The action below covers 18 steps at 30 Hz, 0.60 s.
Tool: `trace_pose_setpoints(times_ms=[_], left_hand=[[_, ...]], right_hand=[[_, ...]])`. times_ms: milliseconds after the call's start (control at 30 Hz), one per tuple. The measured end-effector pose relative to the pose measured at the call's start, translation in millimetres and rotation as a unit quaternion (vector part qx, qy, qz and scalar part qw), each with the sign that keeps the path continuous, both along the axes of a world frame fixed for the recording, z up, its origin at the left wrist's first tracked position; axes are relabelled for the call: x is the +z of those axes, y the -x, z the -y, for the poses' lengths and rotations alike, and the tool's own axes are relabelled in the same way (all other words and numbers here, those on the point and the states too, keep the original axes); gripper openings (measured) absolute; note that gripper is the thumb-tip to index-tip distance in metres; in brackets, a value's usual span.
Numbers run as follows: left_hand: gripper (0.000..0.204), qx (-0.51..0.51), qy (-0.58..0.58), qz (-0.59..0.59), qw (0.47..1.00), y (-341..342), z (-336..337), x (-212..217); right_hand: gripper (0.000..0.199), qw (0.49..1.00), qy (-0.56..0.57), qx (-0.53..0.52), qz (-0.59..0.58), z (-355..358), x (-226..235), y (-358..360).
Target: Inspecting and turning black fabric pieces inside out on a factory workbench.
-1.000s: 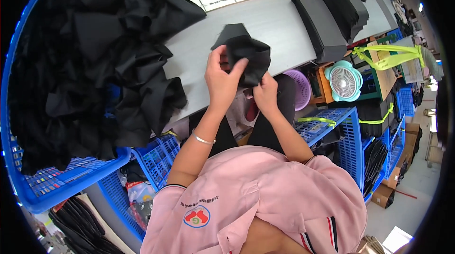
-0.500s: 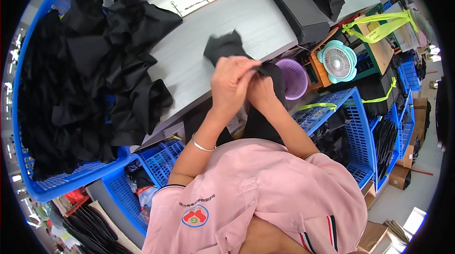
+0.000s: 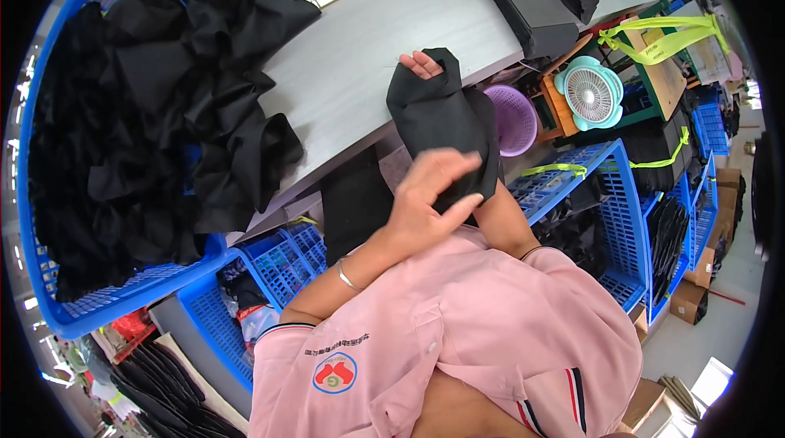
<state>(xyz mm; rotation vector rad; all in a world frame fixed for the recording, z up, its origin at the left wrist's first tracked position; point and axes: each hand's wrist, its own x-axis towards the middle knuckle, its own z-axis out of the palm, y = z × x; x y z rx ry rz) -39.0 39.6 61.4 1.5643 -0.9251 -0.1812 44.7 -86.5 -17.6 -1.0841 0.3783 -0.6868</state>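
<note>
You're wearing the black fabric piece [image 3: 437, 115] like a sleeve: your right hand [image 3: 421, 64] is lying inside, apparently holding it open, fingertips peeping from the far end; whether it's pinching, I can't tell. Your left hand [image 3: 429, 197] is spreading thumb from fingers at the near end, blurred, contact unclear. Left of both hands, the blue basket [image 3: 163, 289] is cradling a black fabric heap [image 3: 147, 152], seemingly within easy reach.

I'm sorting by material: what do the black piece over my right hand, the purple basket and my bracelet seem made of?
Black piece: probably cloth, matte, as it drapes in folds. Purple basket: likely moulded plastic, given its uniform colour and regular perforations; finish unclear. Bracelet: apparently polished metal, from its silvery gleam.
</note>
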Motion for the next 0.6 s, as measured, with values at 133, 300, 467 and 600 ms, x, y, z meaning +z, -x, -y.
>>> trace_pose_setpoints(times_ms=[133,300,467,600], left_hand=[[0.05,0.198,-0.022,0.11,0.974,-48.1,6.6,12.7],[0.018,0.137,-0.032,0.169,0.976,-49.3,-0.9,-2.1],[0.016,0.177,-0.029,-0.021,0.984,-75.7,-2.3,-1.4],[0.014,0.048,-0.059,-0.137,0.988,-104.4,-3.0,-20.5]], right_hand=[[0.051,0.993,-0.043,0.11,0.02,11.1,1.7,20.4],[0.055,0.98,-0.135,0.12,-0.077,-1.3,64.5,31.6],[0.031,0.709,0.695,0.109,-0.039,17.9,60.4,45.8],[0.03,0.723,0.684,0.095,0.018,38.9,63.3,44.6]])
